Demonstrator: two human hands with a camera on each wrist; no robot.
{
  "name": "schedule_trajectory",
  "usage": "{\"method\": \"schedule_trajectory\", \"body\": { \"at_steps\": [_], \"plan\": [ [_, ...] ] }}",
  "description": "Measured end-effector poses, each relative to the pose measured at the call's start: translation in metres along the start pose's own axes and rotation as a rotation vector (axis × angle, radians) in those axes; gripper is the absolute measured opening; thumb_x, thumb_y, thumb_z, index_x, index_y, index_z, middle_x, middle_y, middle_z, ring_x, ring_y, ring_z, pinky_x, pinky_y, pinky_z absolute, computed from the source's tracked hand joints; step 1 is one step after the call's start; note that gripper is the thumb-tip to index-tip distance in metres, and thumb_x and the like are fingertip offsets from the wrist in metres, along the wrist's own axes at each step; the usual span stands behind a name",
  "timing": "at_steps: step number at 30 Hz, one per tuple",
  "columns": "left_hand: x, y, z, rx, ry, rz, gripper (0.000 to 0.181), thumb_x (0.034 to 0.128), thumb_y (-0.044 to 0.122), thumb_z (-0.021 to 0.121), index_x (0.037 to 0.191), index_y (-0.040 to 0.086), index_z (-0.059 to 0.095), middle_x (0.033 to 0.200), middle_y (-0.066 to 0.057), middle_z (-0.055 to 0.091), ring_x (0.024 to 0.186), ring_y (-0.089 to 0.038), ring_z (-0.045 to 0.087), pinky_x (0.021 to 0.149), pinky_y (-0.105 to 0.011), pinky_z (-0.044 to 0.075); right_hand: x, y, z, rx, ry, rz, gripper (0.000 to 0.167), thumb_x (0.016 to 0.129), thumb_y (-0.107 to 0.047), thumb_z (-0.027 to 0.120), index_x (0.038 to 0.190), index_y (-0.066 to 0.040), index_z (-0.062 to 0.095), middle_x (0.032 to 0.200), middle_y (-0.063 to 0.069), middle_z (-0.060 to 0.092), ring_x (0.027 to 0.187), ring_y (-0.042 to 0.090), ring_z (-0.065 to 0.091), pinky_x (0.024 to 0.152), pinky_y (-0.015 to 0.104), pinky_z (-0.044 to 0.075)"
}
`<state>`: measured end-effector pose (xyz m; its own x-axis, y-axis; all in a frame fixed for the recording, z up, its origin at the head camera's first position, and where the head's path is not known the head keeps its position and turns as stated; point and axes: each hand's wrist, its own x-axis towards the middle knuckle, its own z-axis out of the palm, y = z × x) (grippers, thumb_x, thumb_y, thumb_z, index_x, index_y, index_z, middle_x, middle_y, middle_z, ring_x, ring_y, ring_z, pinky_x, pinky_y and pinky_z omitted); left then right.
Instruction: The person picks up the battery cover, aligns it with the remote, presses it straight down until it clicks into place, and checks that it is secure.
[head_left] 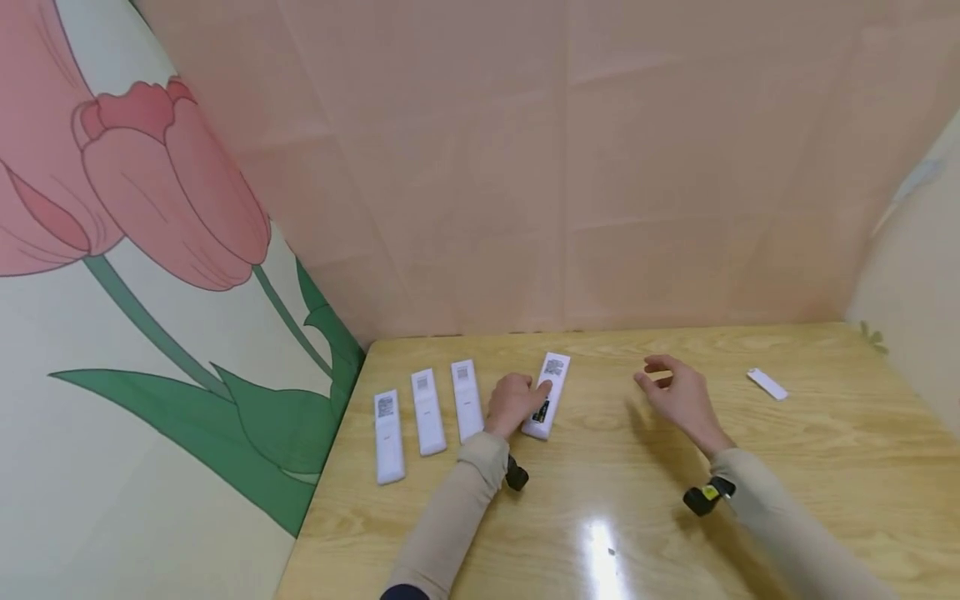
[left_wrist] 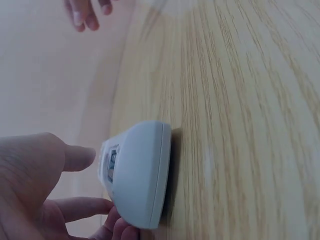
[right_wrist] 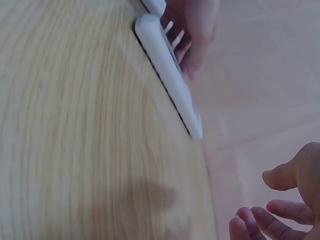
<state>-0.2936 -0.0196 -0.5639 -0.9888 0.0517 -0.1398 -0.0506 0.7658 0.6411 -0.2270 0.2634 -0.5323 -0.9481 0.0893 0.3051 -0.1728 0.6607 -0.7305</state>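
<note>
A white remote control point(head_left: 554, 368) lies back side up on the table, a printed code at its far end and a dark battery compartment point(head_left: 541, 409) exposed. My left hand point(head_left: 515, 402) is at its left side. In the left wrist view, fingertips touch the remote's point(left_wrist: 142, 170) side while the thumb point(left_wrist: 80, 158) stands just off its upper face. To the right, my right hand point(head_left: 681, 399) hovers over the table with loosely bent fingers, holding nothing. A small white cover point(head_left: 767, 384) lies on the table farther right.
Several more white remotes lie in a row at the left, including the leftmost one point(head_left: 389, 442) and the one beside it point(head_left: 428, 417). The wooden table point(head_left: 585, 500) meets a pinkish sheet point(head_left: 525, 208) behind and a tulip-painted wall point(head_left: 172, 333) at left.
</note>
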Motion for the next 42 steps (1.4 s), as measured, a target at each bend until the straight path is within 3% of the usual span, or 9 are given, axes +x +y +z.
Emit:
{"method": "schedule_trajectory", "body": {
  "at_steps": [9, 17, 20, 23, 26, 29, 35, 42],
  "plan": [
    [-0.004, 0.017, -0.003, 0.029, 0.019, -0.046, 0.063, 0.0983, 0.047, 0.076, 0.054, 0.018, 0.042, 0.052, 0.005, 0.041, 0.047, -0.012, 0.040, 0.041, -0.028, 0.030, 0.009, 0.022, -0.027, -0.058, 0.017, 0.020, 0.043, 0.104, -0.023, 0.070, 0.137, 0.005, 0.064, 0.122, 0.032, 0.071, 0.093, 0.047, 0.074, 0.060, 0.024, 0.053],
    [0.005, 0.021, -0.005, -0.019, -0.021, -0.083, 0.059, 0.0975, 0.040, 0.078, 0.054, 0.018, 0.044, 0.052, 0.004, 0.039, 0.049, -0.014, 0.039, 0.046, -0.031, 0.029, 0.015, 0.035, -0.044, -0.070, 0.062, 0.070, 0.046, 0.104, -0.026, 0.069, 0.137, 0.005, 0.064, 0.122, 0.031, 0.072, 0.097, 0.050, 0.074, 0.061, 0.016, 0.050],
    [0.009, 0.017, -0.006, -0.028, -0.010, -0.068, 0.048, 0.0959, 0.041, 0.078, 0.062, 0.014, 0.057, 0.059, 0.001, 0.050, 0.054, -0.016, 0.047, 0.049, -0.033, 0.036, 0.016, 0.038, -0.050, -0.071, 0.074, 0.077, 0.047, 0.104, -0.027, 0.068, 0.137, 0.005, 0.064, 0.123, 0.031, 0.072, 0.099, 0.050, 0.073, 0.059, 0.015, 0.050],
    [0.007, 0.016, -0.011, -0.044, -0.007, -0.069, 0.035, 0.0939, 0.041, 0.080, 0.083, 0.009, 0.073, 0.077, -0.003, 0.067, 0.067, -0.019, 0.060, 0.061, -0.037, 0.050, 0.018, 0.042, -0.057, -0.074, 0.084, 0.077, 0.046, 0.105, -0.027, 0.067, 0.138, 0.005, 0.064, 0.124, 0.031, 0.071, 0.102, 0.050, 0.072, 0.059, 0.012, 0.048],
    [0.011, 0.010, -0.011, -0.054, 0.008, -0.065, 0.036, 0.0921, 0.043, 0.081, 0.099, 0.008, 0.078, 0.093, -0.007, 0.075, 0.080, -0.022, 0.068, 0.072, -0.040, 0.056, 0.018, 0.046, -0.061, -0.074, 0.081, 0.075, 0.045, 0.106, -0.026, 0.066, 0.139, 0.005, 0.063, 0.126, 0.032, 0.069, 0.105, 0.051, 0.070, 0.060, 0.010, 0.046],
    [0.008, 0.012, -0.015, -0.087, -0.021, -0.078, 0.034, 0.0917, 0.041, 0.082, 0.100, 0.008, 0.076, 0.093, -0.007, 0.075, 0.081, -0.022, 0.068, 0.073, -0.039, 0.056, 0.018, 0.051, -0.064, -0.085, 0.091, 0.074, 0.043, 0.105, -0.023, 0.067, 0.137, 0.006, 0.064, 0.126, 0.033, 0.069, 0.104, 0.053, 0.070, 0.061, 0.009, 0.045],
    [0.004, 0.012, -0.011, -0.135, -0.032, -0.083, 0.032, 0.0937, 0.038, 0.080, 0.101, 0.007, 0.075, 0.090, -0.005, 0.071, 0.080, -0.019, 0.065, 0.070, -0.032, 0.054, 0.014, 0.062, -0.068, -0.101, 0.125, 0.055, 0.035, 0.103, -0.013, 0.066, 0.130, 0.008, 0.066, 0.119, 0.035, 0.070, 0.100, 0.054, 0.071, 0.062, 0.005, 0.041],
    [-0.005, 0.016, -0.010, -0.211, -0.028, -0.105, 0.034, 0.0967, 0.033, 0.075, 0.114, 0.004, 0.079, 0.102, -0.008, 0.077, 0.090, -0.019, 0.068, 0.083, -0.035, 0.059, 0.014, 0.078, -0.077, -0.143, 0.115, 0.065, 0.033, 0.102, -0.007, 0.061, 0.129, 0.011, 0.065, 0.116, 0.038, 0.069, 0.100, 0.055, 0.071, 0.061, 0.006, 0.040]
  ]
}}
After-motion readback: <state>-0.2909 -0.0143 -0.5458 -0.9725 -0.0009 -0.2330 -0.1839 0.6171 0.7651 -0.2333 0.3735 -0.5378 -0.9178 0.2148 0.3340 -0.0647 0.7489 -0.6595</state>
